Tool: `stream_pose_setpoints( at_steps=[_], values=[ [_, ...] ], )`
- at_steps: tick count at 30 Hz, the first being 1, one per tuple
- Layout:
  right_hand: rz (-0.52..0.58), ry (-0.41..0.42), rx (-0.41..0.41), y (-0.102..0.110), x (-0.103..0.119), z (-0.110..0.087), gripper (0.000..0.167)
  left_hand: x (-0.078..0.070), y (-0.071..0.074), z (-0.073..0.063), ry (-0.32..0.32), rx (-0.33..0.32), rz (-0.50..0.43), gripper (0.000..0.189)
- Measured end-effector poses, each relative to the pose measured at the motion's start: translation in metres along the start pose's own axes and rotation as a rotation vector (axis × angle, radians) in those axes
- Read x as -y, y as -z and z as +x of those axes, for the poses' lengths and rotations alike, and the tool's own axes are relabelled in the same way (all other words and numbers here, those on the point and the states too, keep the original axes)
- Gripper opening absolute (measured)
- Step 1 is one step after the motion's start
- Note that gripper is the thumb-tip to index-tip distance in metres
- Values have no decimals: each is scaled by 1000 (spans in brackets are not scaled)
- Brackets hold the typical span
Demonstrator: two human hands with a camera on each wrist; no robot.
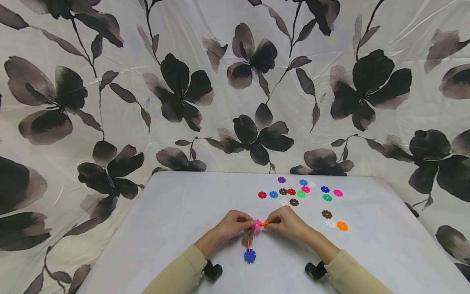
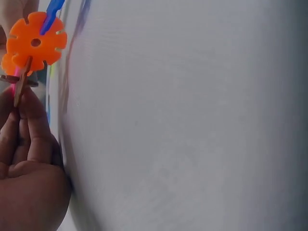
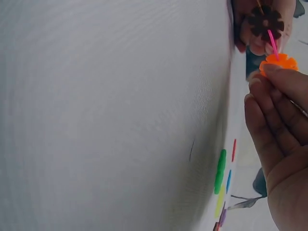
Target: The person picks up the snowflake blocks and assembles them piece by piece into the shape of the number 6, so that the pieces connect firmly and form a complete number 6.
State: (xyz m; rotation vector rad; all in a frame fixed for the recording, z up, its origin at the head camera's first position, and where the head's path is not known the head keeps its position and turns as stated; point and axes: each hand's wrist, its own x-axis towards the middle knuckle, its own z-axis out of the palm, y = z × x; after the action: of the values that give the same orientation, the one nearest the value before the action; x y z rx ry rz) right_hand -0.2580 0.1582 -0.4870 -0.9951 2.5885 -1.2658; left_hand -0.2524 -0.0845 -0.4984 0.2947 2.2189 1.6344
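Notched plastic snowflake discs are linked in a small chain between the hands. My left hand point(image 1: 233, 224) pinches the chain near a pink disc point(image 1: 258, 225) and brown discs point(image 1: 247, 239). Below these hang an orange disc point(image 2: 23, 45) and, at the bottom, a blue disc point(image 1: 249, 256). Between thumb and fingers, my right hand point(image 1: 288, 222) pinches another orange disc point(image 3: 288, 62), seen against the edge of the pink one. Whether their slots are fully joined I cannot tell.
Loose discs lie scattered on the white table point(image 1: 165, 212) beyond the hands and to the right, including a red disc point(image 1: 262, 195), a green disc point(image 1: 327, 198) and an orange disc point(image 1: 342, 226). A floral cloth point(image 1: 257, 81) hangs behind the table.
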Motion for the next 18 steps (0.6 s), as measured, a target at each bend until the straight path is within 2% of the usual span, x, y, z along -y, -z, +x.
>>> stream_pose_setpoints(
  at_steps=[8,18],
  values=[
    [-20,-2,15,5,-3,-5,7,0,2,0,-39,20,22,17],
    [-66,-123,-13,35,-9,-34,7,2,3,0,-30,46,-13,17]
  ],
)
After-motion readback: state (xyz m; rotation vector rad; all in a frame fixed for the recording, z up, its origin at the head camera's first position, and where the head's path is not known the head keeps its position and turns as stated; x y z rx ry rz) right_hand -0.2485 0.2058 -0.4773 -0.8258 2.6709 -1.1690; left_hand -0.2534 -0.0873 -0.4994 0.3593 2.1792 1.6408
